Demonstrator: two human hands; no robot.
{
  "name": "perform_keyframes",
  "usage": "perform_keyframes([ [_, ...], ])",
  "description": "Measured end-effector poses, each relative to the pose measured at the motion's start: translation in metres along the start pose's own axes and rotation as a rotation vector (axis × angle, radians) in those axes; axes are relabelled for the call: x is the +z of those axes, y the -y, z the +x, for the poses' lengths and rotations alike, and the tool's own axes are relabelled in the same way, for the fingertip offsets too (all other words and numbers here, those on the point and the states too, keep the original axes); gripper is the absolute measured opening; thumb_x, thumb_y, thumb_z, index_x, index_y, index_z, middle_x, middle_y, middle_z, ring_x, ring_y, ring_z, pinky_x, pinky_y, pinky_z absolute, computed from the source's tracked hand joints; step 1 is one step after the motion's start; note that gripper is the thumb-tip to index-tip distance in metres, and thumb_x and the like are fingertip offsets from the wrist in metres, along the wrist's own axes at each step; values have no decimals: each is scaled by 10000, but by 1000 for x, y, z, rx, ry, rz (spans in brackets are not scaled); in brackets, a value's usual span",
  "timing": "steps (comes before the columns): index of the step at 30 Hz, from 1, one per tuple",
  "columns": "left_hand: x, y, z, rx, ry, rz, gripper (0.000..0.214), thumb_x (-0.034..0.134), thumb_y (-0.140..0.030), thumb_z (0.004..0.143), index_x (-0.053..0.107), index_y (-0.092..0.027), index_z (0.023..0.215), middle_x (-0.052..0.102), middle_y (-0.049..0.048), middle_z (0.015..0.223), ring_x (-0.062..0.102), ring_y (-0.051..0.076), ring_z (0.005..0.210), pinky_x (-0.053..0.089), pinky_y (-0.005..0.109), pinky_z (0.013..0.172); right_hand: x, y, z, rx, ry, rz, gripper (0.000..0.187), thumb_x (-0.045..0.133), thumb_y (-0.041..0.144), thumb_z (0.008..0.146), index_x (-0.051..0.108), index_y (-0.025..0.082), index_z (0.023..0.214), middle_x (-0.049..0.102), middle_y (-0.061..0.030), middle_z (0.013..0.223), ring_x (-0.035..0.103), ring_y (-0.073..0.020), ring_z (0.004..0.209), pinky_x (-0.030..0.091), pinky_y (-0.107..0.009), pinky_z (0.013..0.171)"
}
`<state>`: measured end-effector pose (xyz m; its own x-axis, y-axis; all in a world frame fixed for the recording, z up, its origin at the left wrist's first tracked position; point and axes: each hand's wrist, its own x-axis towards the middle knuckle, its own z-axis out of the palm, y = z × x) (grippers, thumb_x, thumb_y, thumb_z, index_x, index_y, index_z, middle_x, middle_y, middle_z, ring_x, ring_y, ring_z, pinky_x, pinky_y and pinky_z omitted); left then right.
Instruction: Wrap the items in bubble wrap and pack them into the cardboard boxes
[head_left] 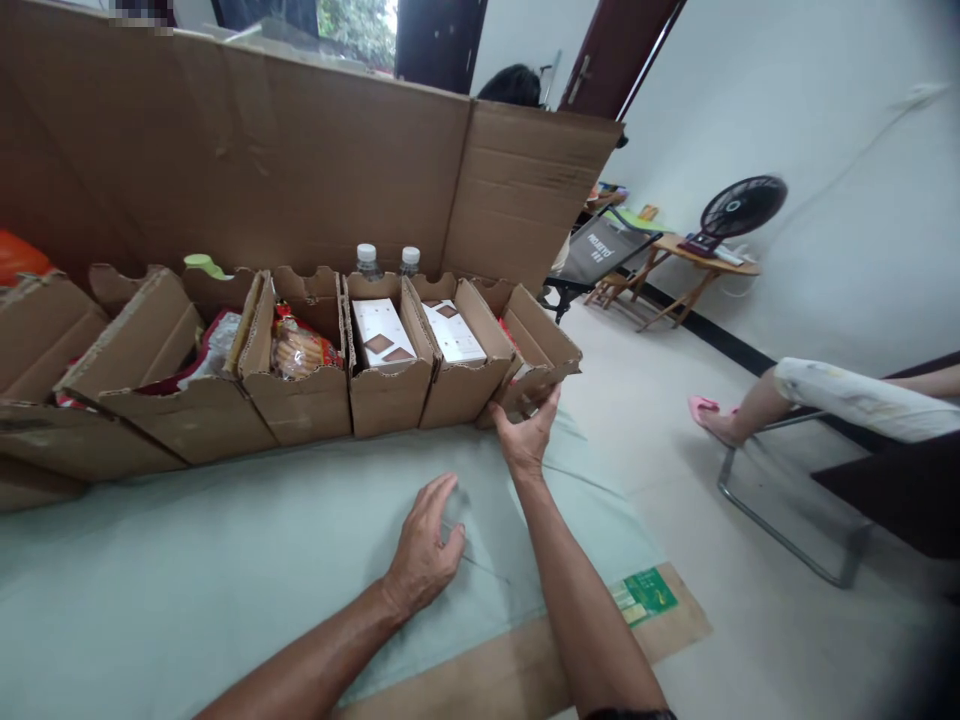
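My right hand grips the front end of the rightmost cardboard box, thumb at its left and fingers at its right. Something red and white lies inside that box, mostly hidden. Over the pale green cloth is my left hand, empty, its fingers and thumb apart. To the left of the gripped box, a row of open cardboard boxes holds two white cartons with brown diamond shapes, a clear bag of stick-shaped snacks, and a silver and dark red package.
Behind the boxes rises a tall cardboard panel, with two white-capped bottles before it. An orange object is at far left. On the right are a fan on a small wooden table and a seated person's leg.
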<state>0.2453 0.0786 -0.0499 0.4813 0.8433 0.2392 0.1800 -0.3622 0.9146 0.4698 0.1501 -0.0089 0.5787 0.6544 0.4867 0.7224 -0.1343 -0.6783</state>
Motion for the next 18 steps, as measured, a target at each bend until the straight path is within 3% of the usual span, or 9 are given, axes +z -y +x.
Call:
perform_keyframes([
  [3,0,-2,1,-19,-7,-7,651,544,-139,805,531,-176,1455,563,157,1496,510,320,1423,384,547,1231,-20,9,-8,24,-60,25,1075,720,577,762,234,74,1579,406,-260,1568,419,-356,1448,349,-543,1187],
  [6,0,-2,0,-25,9,-11,671,546,-125,785,523,-164,1455,555,164,1505,500,320,1430,373,552,1237,-44,35,-18,-79,-101,32,760,660,555,856,463,148,1468,638,-171,1349,617,-309,1223,459,-518,1084],
  [9,0,1,0,-48,1,-40,678,566,-166,795,496,-167,1470,537,166,1523,487,330,1437,396,554,1217,-53,81,-13,-242,115,34,596,576,393,943,456,206,1496,749,-47,1009,702,-208,848,544,-386,907],
  [12,1,2,0,-107,-40,-93,696,582,-218,808,452,-189,1490,499,160,1554,496,340,1424,461,553,1156,-45,124,8,-294,358,-259,497,567,262,917,572,234,1414,770,-39,939,710,-230,813,520,-355,825],
  [15,-4,-2,1,-150,-101,-129,702,596,-250,824,419,-188,1500,453,173,1578,475,352,1434,493,535,1117,-39,149,22,-248,405,-502,295,551,247,924,731,220,1156,787,-95,937,723,-286,871,481,-352,755],
  [18,-18,-11,-3,-131,-201,-132,704,601,-272,863,372,-190,1523,415,172,1597,423,344,1469,395,540,1200,-51,154,12,-255,381,-511,237,552,257,937,751,229,1064,793,-90,911,725,-274,852,450,-326,719],
])
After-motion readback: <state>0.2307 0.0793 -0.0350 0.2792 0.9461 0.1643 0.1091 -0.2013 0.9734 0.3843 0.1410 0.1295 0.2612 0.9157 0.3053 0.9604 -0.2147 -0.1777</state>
